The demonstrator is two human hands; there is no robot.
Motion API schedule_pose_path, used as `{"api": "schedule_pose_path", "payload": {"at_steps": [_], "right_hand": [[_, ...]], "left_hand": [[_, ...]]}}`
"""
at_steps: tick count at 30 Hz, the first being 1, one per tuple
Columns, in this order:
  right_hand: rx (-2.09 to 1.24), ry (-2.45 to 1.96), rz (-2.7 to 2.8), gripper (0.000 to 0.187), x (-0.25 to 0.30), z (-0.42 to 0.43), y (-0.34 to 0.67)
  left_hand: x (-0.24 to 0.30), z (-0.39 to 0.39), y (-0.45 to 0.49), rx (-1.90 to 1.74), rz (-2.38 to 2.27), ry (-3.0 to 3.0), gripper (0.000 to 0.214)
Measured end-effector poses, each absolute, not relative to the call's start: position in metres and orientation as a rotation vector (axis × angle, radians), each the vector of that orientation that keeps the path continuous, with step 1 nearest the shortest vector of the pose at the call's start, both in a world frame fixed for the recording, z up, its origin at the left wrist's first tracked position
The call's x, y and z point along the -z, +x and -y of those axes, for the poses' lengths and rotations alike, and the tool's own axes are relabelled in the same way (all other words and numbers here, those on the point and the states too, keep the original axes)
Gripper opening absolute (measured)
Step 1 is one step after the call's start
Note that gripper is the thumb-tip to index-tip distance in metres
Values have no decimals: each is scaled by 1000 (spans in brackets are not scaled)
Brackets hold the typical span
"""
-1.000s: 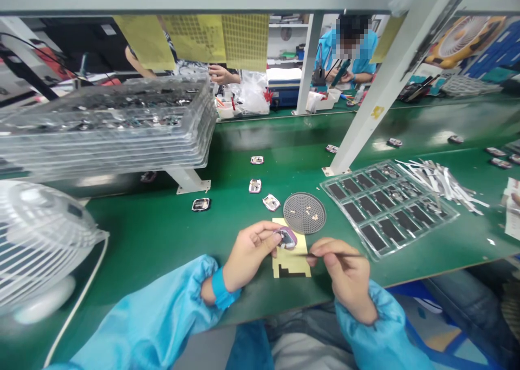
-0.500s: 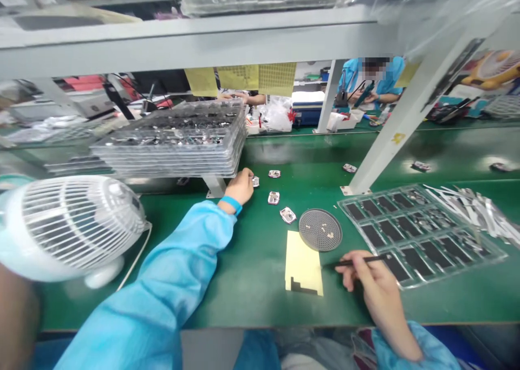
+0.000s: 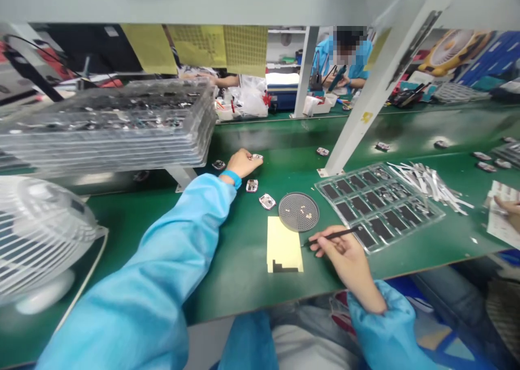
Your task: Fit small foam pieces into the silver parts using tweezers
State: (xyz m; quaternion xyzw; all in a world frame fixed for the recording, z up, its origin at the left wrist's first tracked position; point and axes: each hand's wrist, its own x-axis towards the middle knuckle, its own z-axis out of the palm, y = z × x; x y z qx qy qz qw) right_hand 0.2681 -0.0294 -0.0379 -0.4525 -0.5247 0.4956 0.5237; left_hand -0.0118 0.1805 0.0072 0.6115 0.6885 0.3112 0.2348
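Observation:
My left hand (image 3: pixel 242 164) reaches forward, its fingers closed on the edge of a small white-and-metal electronic part (image 3: pixel 257 156). To its left lies a similar dark-edged part (image 3: pixel 219 164); two more, a squarish part (image 3: pixel 252 186) and a tilted part (image 3: pixel 267 201), are nearer to me. In my right hand (image 3: pixel 339 249) are slim black tweezers (image 3: pixel 335 234), their tip over the right edge of a yellow sheet (image 3: pixel 283 242). A black cut-out strip (image 3: pixel 284 267) sticks to the sheet's lower end. Behind it, a round grey perforated dish (image 3: pixel 298 212) holds tiny pale pieces.
A clear tray (image 3: pixel 377 207) of dark rectangles lies right, beside white strips (image 3: pixel 430 186). Stacked clear trays (image 3: pixel 109 148) and a white fan (image 3: pixel 44 240) stand left. A shelf post (image 3: pixel 377 83) rises from the bench. Another person's hand (image 3: pixel 507 207) holds paper at far right.
The view has turned right and down. My left hand has left one small part, now lying to its left, and moved to another farther right. My right hand still holds the tweezers.

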Motion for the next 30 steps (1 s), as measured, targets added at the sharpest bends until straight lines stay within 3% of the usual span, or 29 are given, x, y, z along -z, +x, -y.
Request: {"api": "schedule_pose_path", "payload": {"at_steps": [3,6,8,13,17,24,30], "right_hand": [[-1220,-1077,1304,27,33,39,259],[-1224,-1082,1419,21,30,46,244],[-1218,-1103,1493,18,31,47,236],[-1190,-1177,1619,15,36,43,229],[-1181,-1179,1650,14,36,42,229],[-1178,-1173,1656,10,33,43,227],[-1026,-1050,1462,19,26,38,227]], "left_hand": [[-9,-123,-2,-881,-1550,1596,46],[0,-57,5,-829,-879,1203,63],[8,-25,7,-767,-774,1113,64],[23,1,9,-732,-890,1214,33],[29,4,13,-752,-992,1313,19],[32,8,12,-730,-1069,1459,16],[31,6,12,-717,-1065,1422,17]]}}
